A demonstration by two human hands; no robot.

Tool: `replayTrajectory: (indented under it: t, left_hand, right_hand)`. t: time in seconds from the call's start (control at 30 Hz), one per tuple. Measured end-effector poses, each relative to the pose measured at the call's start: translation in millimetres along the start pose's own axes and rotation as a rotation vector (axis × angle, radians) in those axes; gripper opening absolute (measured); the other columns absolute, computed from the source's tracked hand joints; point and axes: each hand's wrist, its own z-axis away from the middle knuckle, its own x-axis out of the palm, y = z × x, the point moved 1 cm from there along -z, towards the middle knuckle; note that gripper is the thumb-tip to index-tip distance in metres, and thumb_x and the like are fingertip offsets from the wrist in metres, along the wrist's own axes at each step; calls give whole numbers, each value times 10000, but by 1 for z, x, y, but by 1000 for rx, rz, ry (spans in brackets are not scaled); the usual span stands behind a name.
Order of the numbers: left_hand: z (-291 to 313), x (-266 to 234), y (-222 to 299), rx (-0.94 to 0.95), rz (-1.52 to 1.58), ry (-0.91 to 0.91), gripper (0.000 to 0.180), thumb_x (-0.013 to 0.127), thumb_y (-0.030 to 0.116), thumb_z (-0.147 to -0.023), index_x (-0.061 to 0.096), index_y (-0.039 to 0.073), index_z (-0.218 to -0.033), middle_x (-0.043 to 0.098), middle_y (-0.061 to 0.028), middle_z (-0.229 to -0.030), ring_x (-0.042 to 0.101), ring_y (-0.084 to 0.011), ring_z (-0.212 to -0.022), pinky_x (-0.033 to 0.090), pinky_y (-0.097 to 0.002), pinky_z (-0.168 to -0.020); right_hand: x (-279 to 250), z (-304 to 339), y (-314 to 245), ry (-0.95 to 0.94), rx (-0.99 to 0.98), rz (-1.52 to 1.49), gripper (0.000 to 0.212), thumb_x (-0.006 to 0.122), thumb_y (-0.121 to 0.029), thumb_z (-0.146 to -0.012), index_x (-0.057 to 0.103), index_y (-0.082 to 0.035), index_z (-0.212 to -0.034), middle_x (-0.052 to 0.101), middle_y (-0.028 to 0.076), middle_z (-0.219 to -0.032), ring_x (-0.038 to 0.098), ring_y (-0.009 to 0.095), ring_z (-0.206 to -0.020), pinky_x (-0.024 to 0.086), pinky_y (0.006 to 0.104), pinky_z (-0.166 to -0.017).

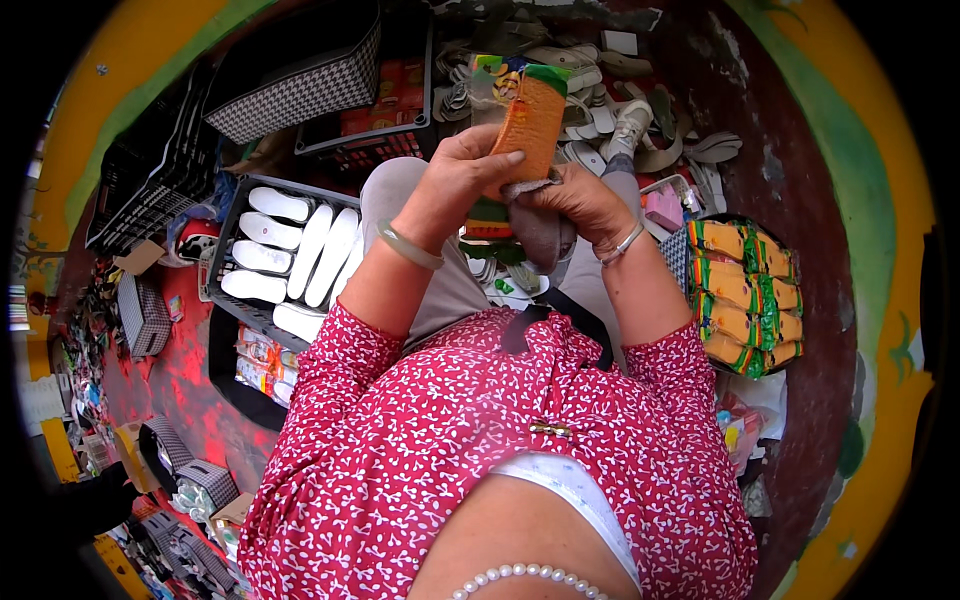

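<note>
Above my lap, my left hand [463, 172] is closed on the lower left edge of a flat orange textured pad [538, 125], its thumb lying across the front. Clear packaging with a green printed top [490, 80] sticks out behind and above the pad. My right hand [592, 205] is closed at the pad's lower end, around a greyish-brown soft thing [540, 235] that hangs below it. A grey fuzzy edge [530, 187] shows between the two. What kind of thing the brown piece is, I cannot tell, and most of my right fingers are hidden.
Left of my knees stands a dark crate [235, 215] of white slippers. A basket [677, 258] at right holds several orange packs [728, 290] with green and red wrappers. Pale shoe soles [560, 60] lie beyond my feet. Houndstooth bins [300, 95] stand at the far left.
</note>
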Motion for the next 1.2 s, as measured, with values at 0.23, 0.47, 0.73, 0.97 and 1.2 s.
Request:
replayTrajectory:
  t: [0.23,0.47,0.73,0.97,1.2]
  left_hand:
    - [-4,-6,3,-27,188,45,300,552,109,-859,542,-53,-1111,638,-131,-945,642,-196,-830,523,-311,-758]
    - [0,-5,-1,-75,214,54,298,544,110,-859,540,-51,-1109,639,-134,-945,641,-204,-827,524,-318,-761]
    - [-1,-10,-5,-46,298,99,285,522,91,-867,531,-52,-1113,637,-138,-942,642,-211,-814,529,-330,-754]
    - [-13,-46,11,291,350,312,251,505,69,-890,526,-31,-1119,621,-128,-996,629,-218,-888,514,-341,-814]
    - [-15,-24,17,571,440,422,255,493,50,-893,519,-25,-1136,610,-112,-1035,610,-219,-943,496,-340,-851]
  right_hand:
    - [18,13,24,69,10,-49,249,674,-107,-798,627,8,-1015,647,52,-905,616,121,-781,497,241,-702]
    - [11,18,28,37,24,10,262,694,-113,-778,636,17,-998,649,47,-889,605,102,-768,483,233,-690]
    - [17,24,15,29,63,-53,296,697,-95,-765,624,24,-1026,648,44,-909,600,108,-794,473,232,-725]
    - [-29,28,35,-29,99,43,368,691,-147,-781,587,7,-1099,637,48,-988,605,133,-849,477,272,-807]
    - [-17,16,49,-81,-96,-659,585,746,-304,-736,512,-22,-1192,590,90,-1142,582,222,-1032,455,374,-929]
